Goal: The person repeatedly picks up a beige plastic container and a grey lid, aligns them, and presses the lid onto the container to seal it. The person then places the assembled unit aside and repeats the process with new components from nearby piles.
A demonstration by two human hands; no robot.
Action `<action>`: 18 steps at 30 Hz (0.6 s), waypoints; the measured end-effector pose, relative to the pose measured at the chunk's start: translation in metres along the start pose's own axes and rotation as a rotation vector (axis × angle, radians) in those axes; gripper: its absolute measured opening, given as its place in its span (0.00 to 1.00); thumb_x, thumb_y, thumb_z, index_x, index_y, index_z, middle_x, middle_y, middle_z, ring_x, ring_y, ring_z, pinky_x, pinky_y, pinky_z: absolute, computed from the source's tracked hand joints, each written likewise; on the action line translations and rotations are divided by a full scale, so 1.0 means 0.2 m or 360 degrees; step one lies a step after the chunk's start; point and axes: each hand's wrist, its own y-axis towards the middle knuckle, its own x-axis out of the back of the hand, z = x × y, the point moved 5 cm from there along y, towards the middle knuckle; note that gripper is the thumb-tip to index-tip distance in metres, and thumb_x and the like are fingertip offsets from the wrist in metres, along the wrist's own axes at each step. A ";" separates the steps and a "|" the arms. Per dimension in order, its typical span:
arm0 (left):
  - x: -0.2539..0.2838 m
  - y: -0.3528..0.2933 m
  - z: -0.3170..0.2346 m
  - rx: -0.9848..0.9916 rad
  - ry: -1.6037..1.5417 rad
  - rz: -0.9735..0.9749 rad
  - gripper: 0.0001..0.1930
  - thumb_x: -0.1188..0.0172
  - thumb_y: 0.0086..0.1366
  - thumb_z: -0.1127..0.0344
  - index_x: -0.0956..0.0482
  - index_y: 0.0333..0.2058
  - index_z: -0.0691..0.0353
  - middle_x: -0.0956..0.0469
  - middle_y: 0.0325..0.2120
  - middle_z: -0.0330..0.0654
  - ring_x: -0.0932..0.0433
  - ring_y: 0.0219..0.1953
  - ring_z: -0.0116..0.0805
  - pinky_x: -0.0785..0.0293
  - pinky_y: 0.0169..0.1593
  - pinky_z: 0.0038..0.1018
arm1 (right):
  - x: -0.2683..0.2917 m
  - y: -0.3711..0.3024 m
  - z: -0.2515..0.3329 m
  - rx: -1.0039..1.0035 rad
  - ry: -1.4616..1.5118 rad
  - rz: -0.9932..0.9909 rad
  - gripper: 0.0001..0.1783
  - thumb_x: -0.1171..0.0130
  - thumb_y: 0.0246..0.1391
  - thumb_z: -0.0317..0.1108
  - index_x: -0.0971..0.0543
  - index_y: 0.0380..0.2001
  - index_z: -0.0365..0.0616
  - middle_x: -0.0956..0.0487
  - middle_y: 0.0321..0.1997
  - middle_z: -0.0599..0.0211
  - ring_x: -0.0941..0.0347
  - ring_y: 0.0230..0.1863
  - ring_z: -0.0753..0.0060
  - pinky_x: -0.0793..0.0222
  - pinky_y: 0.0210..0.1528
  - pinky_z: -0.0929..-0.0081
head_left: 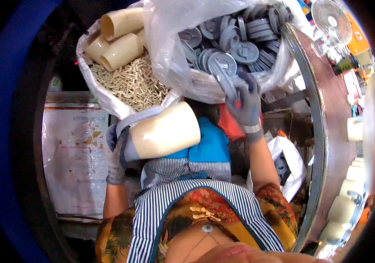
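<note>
Head view, left hand (pixel 118 153) clasping jug (pixel 165 131), right hand (pixel 245 103) outstretched

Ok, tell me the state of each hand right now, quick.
Left hand: closed, holding the cream jug at its grey end.
Right hand: closed on grey lids; how many cannot be told.

Brown table (pixel 335 114), metal rim (pixel 322 131), cream containers (pixel 342 209) along one side
</note>
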 end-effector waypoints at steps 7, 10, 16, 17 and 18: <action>-0.19 -0.07 -0.21 -0.0457 0.0406 0.0141 0.16 0.43 0.66 0.66 0.28 0.49 0.68 0.26 0.44 0.44 0.28 0.46 0.32 0.30 0.50 0.26 | 0.12 -1.08 0.37 -0.0222 0.0257 0.0947 0.31 0.34 0.41 0.52 0.25 0.46 0.44 0.41 0.69 0.45 0.50 0.70 0.34 0.59 0.70 0.38; -0.19 -0.14 -0.20 -0.0619 0.0628 0.0193 0.14 0.44 0.67 0.66 0.27 0.48 0.67 0.26 0.42 0.45 0.27 0.44 0.35 0.30 0.49 0.28 | 0.10 -1.13 0.34 -0.0640 0.0711 0.0583 0.25 0.37 0.49 0.45 0.26 0.46 0.40 0.38 0.68 0.44 0.46 0.69 0.40 0.52 0.70 0.49; -0.13 -0.29 -0.17 -0.1265 0.1337 0.0322 0.17 0.48 0.65 0.69 0.25 0.53 0.60 0.28 0.46 0.54 0.26 0.46 0.51 0.27 0.50 0.39 | 0.04 -1.26 0.20 -0.0982 0.1061 0.0332 0.24 0.39 0.53 0.39 0.28 0.50 0.38 0.29 0.60 0.48 0.34 0.62 0.46 0.42 0.65 0.58; -0.12 -0.30 -0.16 -0.1189 0.1270 0.0313 0.17 0.48 0.64 0.69 0.24 0.52 0.60 0.28 0.46 0.54 0.26 0.46 0.51 0.27 0.50 0.39 | 0.04 -1.25 0.21 -0.0863 0.0655 0.0485 0.27 0.40 0.52 0.38 0.29 0.54 0.40 0.27 0.58 0.48 0.33 0.60 0.45 0.39 0.63 0.55; -0.11 -0.31 -0.15 -0.1108 0.1195 0.0311 0.18 0.48 0.64 0.70 0.24 0.52 0.60 0.28 0.46 0.54 0.26 0.46 0.52 0.27 0.49 0.39 | 0.04 -1.24 0.20 -0.0864 0.0630 0.0438 0.28 0.40 0.52 0.38 0.30 0.56 0.41 0.27 0.57 0.47 0.33 0.59 0.44 0.38 0.62 0.55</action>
